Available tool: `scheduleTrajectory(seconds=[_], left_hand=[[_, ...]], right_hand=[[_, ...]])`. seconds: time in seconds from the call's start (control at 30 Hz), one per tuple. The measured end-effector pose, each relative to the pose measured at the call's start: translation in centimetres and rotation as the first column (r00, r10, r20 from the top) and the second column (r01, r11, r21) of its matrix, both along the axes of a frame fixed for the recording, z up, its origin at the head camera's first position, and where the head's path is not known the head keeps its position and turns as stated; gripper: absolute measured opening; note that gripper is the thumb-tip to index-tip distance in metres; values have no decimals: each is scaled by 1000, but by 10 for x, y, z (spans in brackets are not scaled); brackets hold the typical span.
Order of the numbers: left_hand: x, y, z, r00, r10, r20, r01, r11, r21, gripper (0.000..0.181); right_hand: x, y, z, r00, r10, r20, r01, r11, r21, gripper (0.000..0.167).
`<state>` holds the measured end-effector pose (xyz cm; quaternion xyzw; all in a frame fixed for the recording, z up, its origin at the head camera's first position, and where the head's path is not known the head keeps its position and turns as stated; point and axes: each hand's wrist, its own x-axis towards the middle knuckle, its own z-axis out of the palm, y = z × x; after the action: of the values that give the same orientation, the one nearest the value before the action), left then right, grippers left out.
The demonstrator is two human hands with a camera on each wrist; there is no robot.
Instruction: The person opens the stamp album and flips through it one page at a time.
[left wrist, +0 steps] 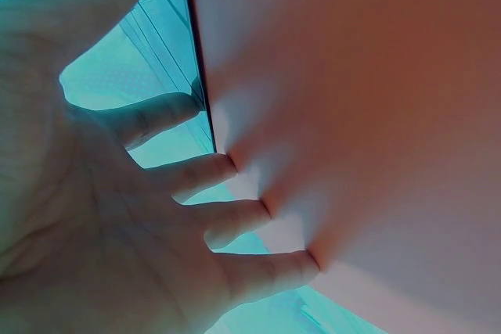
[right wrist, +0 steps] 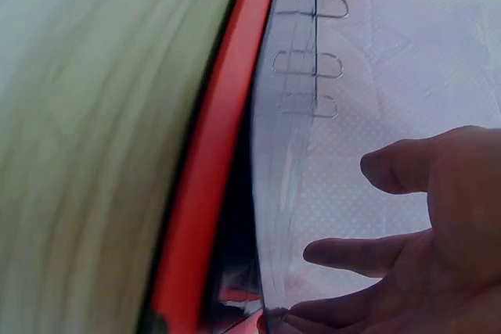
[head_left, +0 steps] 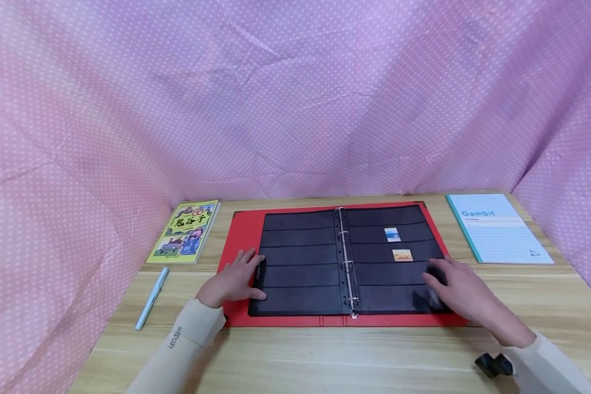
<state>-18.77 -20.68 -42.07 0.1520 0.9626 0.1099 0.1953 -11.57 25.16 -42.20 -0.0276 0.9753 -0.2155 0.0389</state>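
Note:
A red ring binder (head_left: 241,235) lies spread on the table with black pocket pages (head_left: 300,255). Two small cards, one blue and white (head_left: 392,235) and one orange (head_left: 402,255), sit in the right page's pockets. The left hand (head_left: 233,279) rests with spread fingers on the binder's left cover and page edge; in the left wrist view its fingertips touch the red cover (left wrist: 376,115). At the right page's outer edge is the right hand (head_left: 460,287), fingers extended; in the right wrist view its lower fingers (right wrist: 337,310) touch the page edges (right wrist: 274,193).
A yellow illustrated book (head_left: 184,232) and a light blue pen (head_left: 151,299) lie at the left. A Gambit notebook (head_left: 499,229) is at the right. A small black object (head_left: 494,365) shows beside the right sleeve. Pink dotted cloth (head_left: 295,109) hangs behind.

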Motion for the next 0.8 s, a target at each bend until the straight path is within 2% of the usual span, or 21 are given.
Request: scheduleTrajectory(seconds=[0.17, 0.27, 0.4, 0.57, 0.8], left_hand=[[0, 1, 1, 1000, -4, -1, 4, 1000, -8, 94], [0, 2, 2, 1000, 0, 1, 0, 1000, -12, 94], [1, 2, 2, 1000, 0, 0, 0, 1000, -12, 94], [0, 2, 1, 1000, -5, -4, 5, 1000, -15, 94], [1, 2, 1, 1000, 2, -6, -2, 1000, -7, 94]], right_hand=[[7, -6, 11, 996, 16, -89, -19, 999, -38, 51], [12, -13, 22, 988, 58, -141, -69, 995, -73, 47], [18, -26, 32, 977, 142, -158, -161, 981, -111, 48], [21, -33, 43, 951, 208, -230, -252, 951, -180, 47], [15, -25, 64, 909, 205, -362, -326, 893, -312, 48]])
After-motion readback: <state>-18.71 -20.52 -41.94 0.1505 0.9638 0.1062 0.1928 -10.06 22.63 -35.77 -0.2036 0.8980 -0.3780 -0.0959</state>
